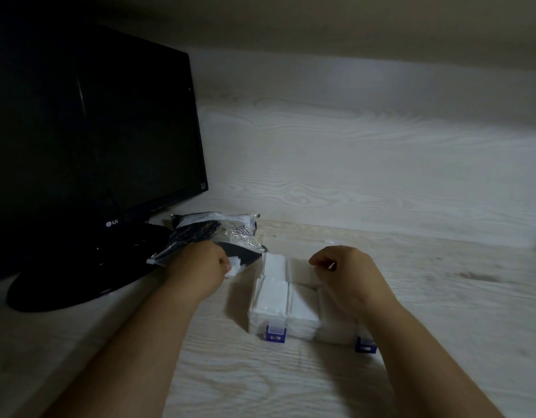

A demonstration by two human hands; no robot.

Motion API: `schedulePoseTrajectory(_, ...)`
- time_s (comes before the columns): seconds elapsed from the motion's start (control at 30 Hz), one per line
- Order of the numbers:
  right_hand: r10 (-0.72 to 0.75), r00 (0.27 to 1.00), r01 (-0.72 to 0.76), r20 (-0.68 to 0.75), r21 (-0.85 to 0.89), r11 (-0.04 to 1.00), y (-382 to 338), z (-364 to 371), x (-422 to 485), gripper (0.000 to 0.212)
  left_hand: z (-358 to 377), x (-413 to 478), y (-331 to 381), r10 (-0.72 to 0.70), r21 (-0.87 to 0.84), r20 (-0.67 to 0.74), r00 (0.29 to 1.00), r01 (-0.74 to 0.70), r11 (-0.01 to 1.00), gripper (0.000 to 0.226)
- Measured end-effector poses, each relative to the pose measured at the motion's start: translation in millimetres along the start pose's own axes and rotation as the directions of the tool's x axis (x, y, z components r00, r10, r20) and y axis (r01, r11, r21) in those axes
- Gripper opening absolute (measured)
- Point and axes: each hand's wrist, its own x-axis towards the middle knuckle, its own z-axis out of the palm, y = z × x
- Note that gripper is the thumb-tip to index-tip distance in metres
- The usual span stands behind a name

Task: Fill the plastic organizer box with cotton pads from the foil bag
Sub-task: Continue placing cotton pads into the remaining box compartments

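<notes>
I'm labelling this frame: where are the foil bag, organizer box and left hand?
foil bag [230, 233], head view, on its crinkled front.
organizer box [275, 333], head view, on its left blue latch.
left hand [204, 260], head view, on its back; it grips cotton pads [234, 264].

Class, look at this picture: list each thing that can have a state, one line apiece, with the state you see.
Monitor: screen dark, standing upright.
Foil bag: lying on the desk, mouth open.
Left hand: at the bag's mouth, fingers pinch white cotton pads.
Right hand: curled above the organizer box; whether it holds anything is unclear.
Organizer box: compartments hold white pads; lid position unclear.
</notes>
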Motion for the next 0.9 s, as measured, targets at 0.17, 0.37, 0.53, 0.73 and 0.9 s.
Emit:
schedulePoseTrajectory(0.17,0.0,1.0,0.0,-0.001,-0.001,1.0,0,0,0,0.023,-2,-2,4,-0.007,0.034,-0.021,1.0,0.008,0.999,0.021)
schedulePoseTrajectory(0.37,-0.012,1.0,0.012,-0.006,-0.009,1.0,-1,0,-1,0.024,-4,-5,5,0.002,0.087,0.013,1.0,-0.004,0.996,0.014)
schedulePoseTrajectory(0.53,-0.004,1.0,0.004,-0.001,-0.016,1.0,-3,-1,-2,0.024,-4,-6,5,0.002,0.081,-0.002,1.0,-0.002,0.997,0.019)
schedulePoseTrajectory(0.73,-0.005,1.0,0.005,-0.01,-0.006,1.0,-2,-1,-1,0.023,-3,-7,6,0.003,0.104,-0.052,0.999,0.002,0.995,0.018)
schedulePoseTrajectory(0.9,-0.003,1.0,0.003,-0.02,-0.003,1.0,-3,-1,0,0.023,-9,-10,14,0.039,0.108,-0.189,0.981,-0.019,0.994,0.015)
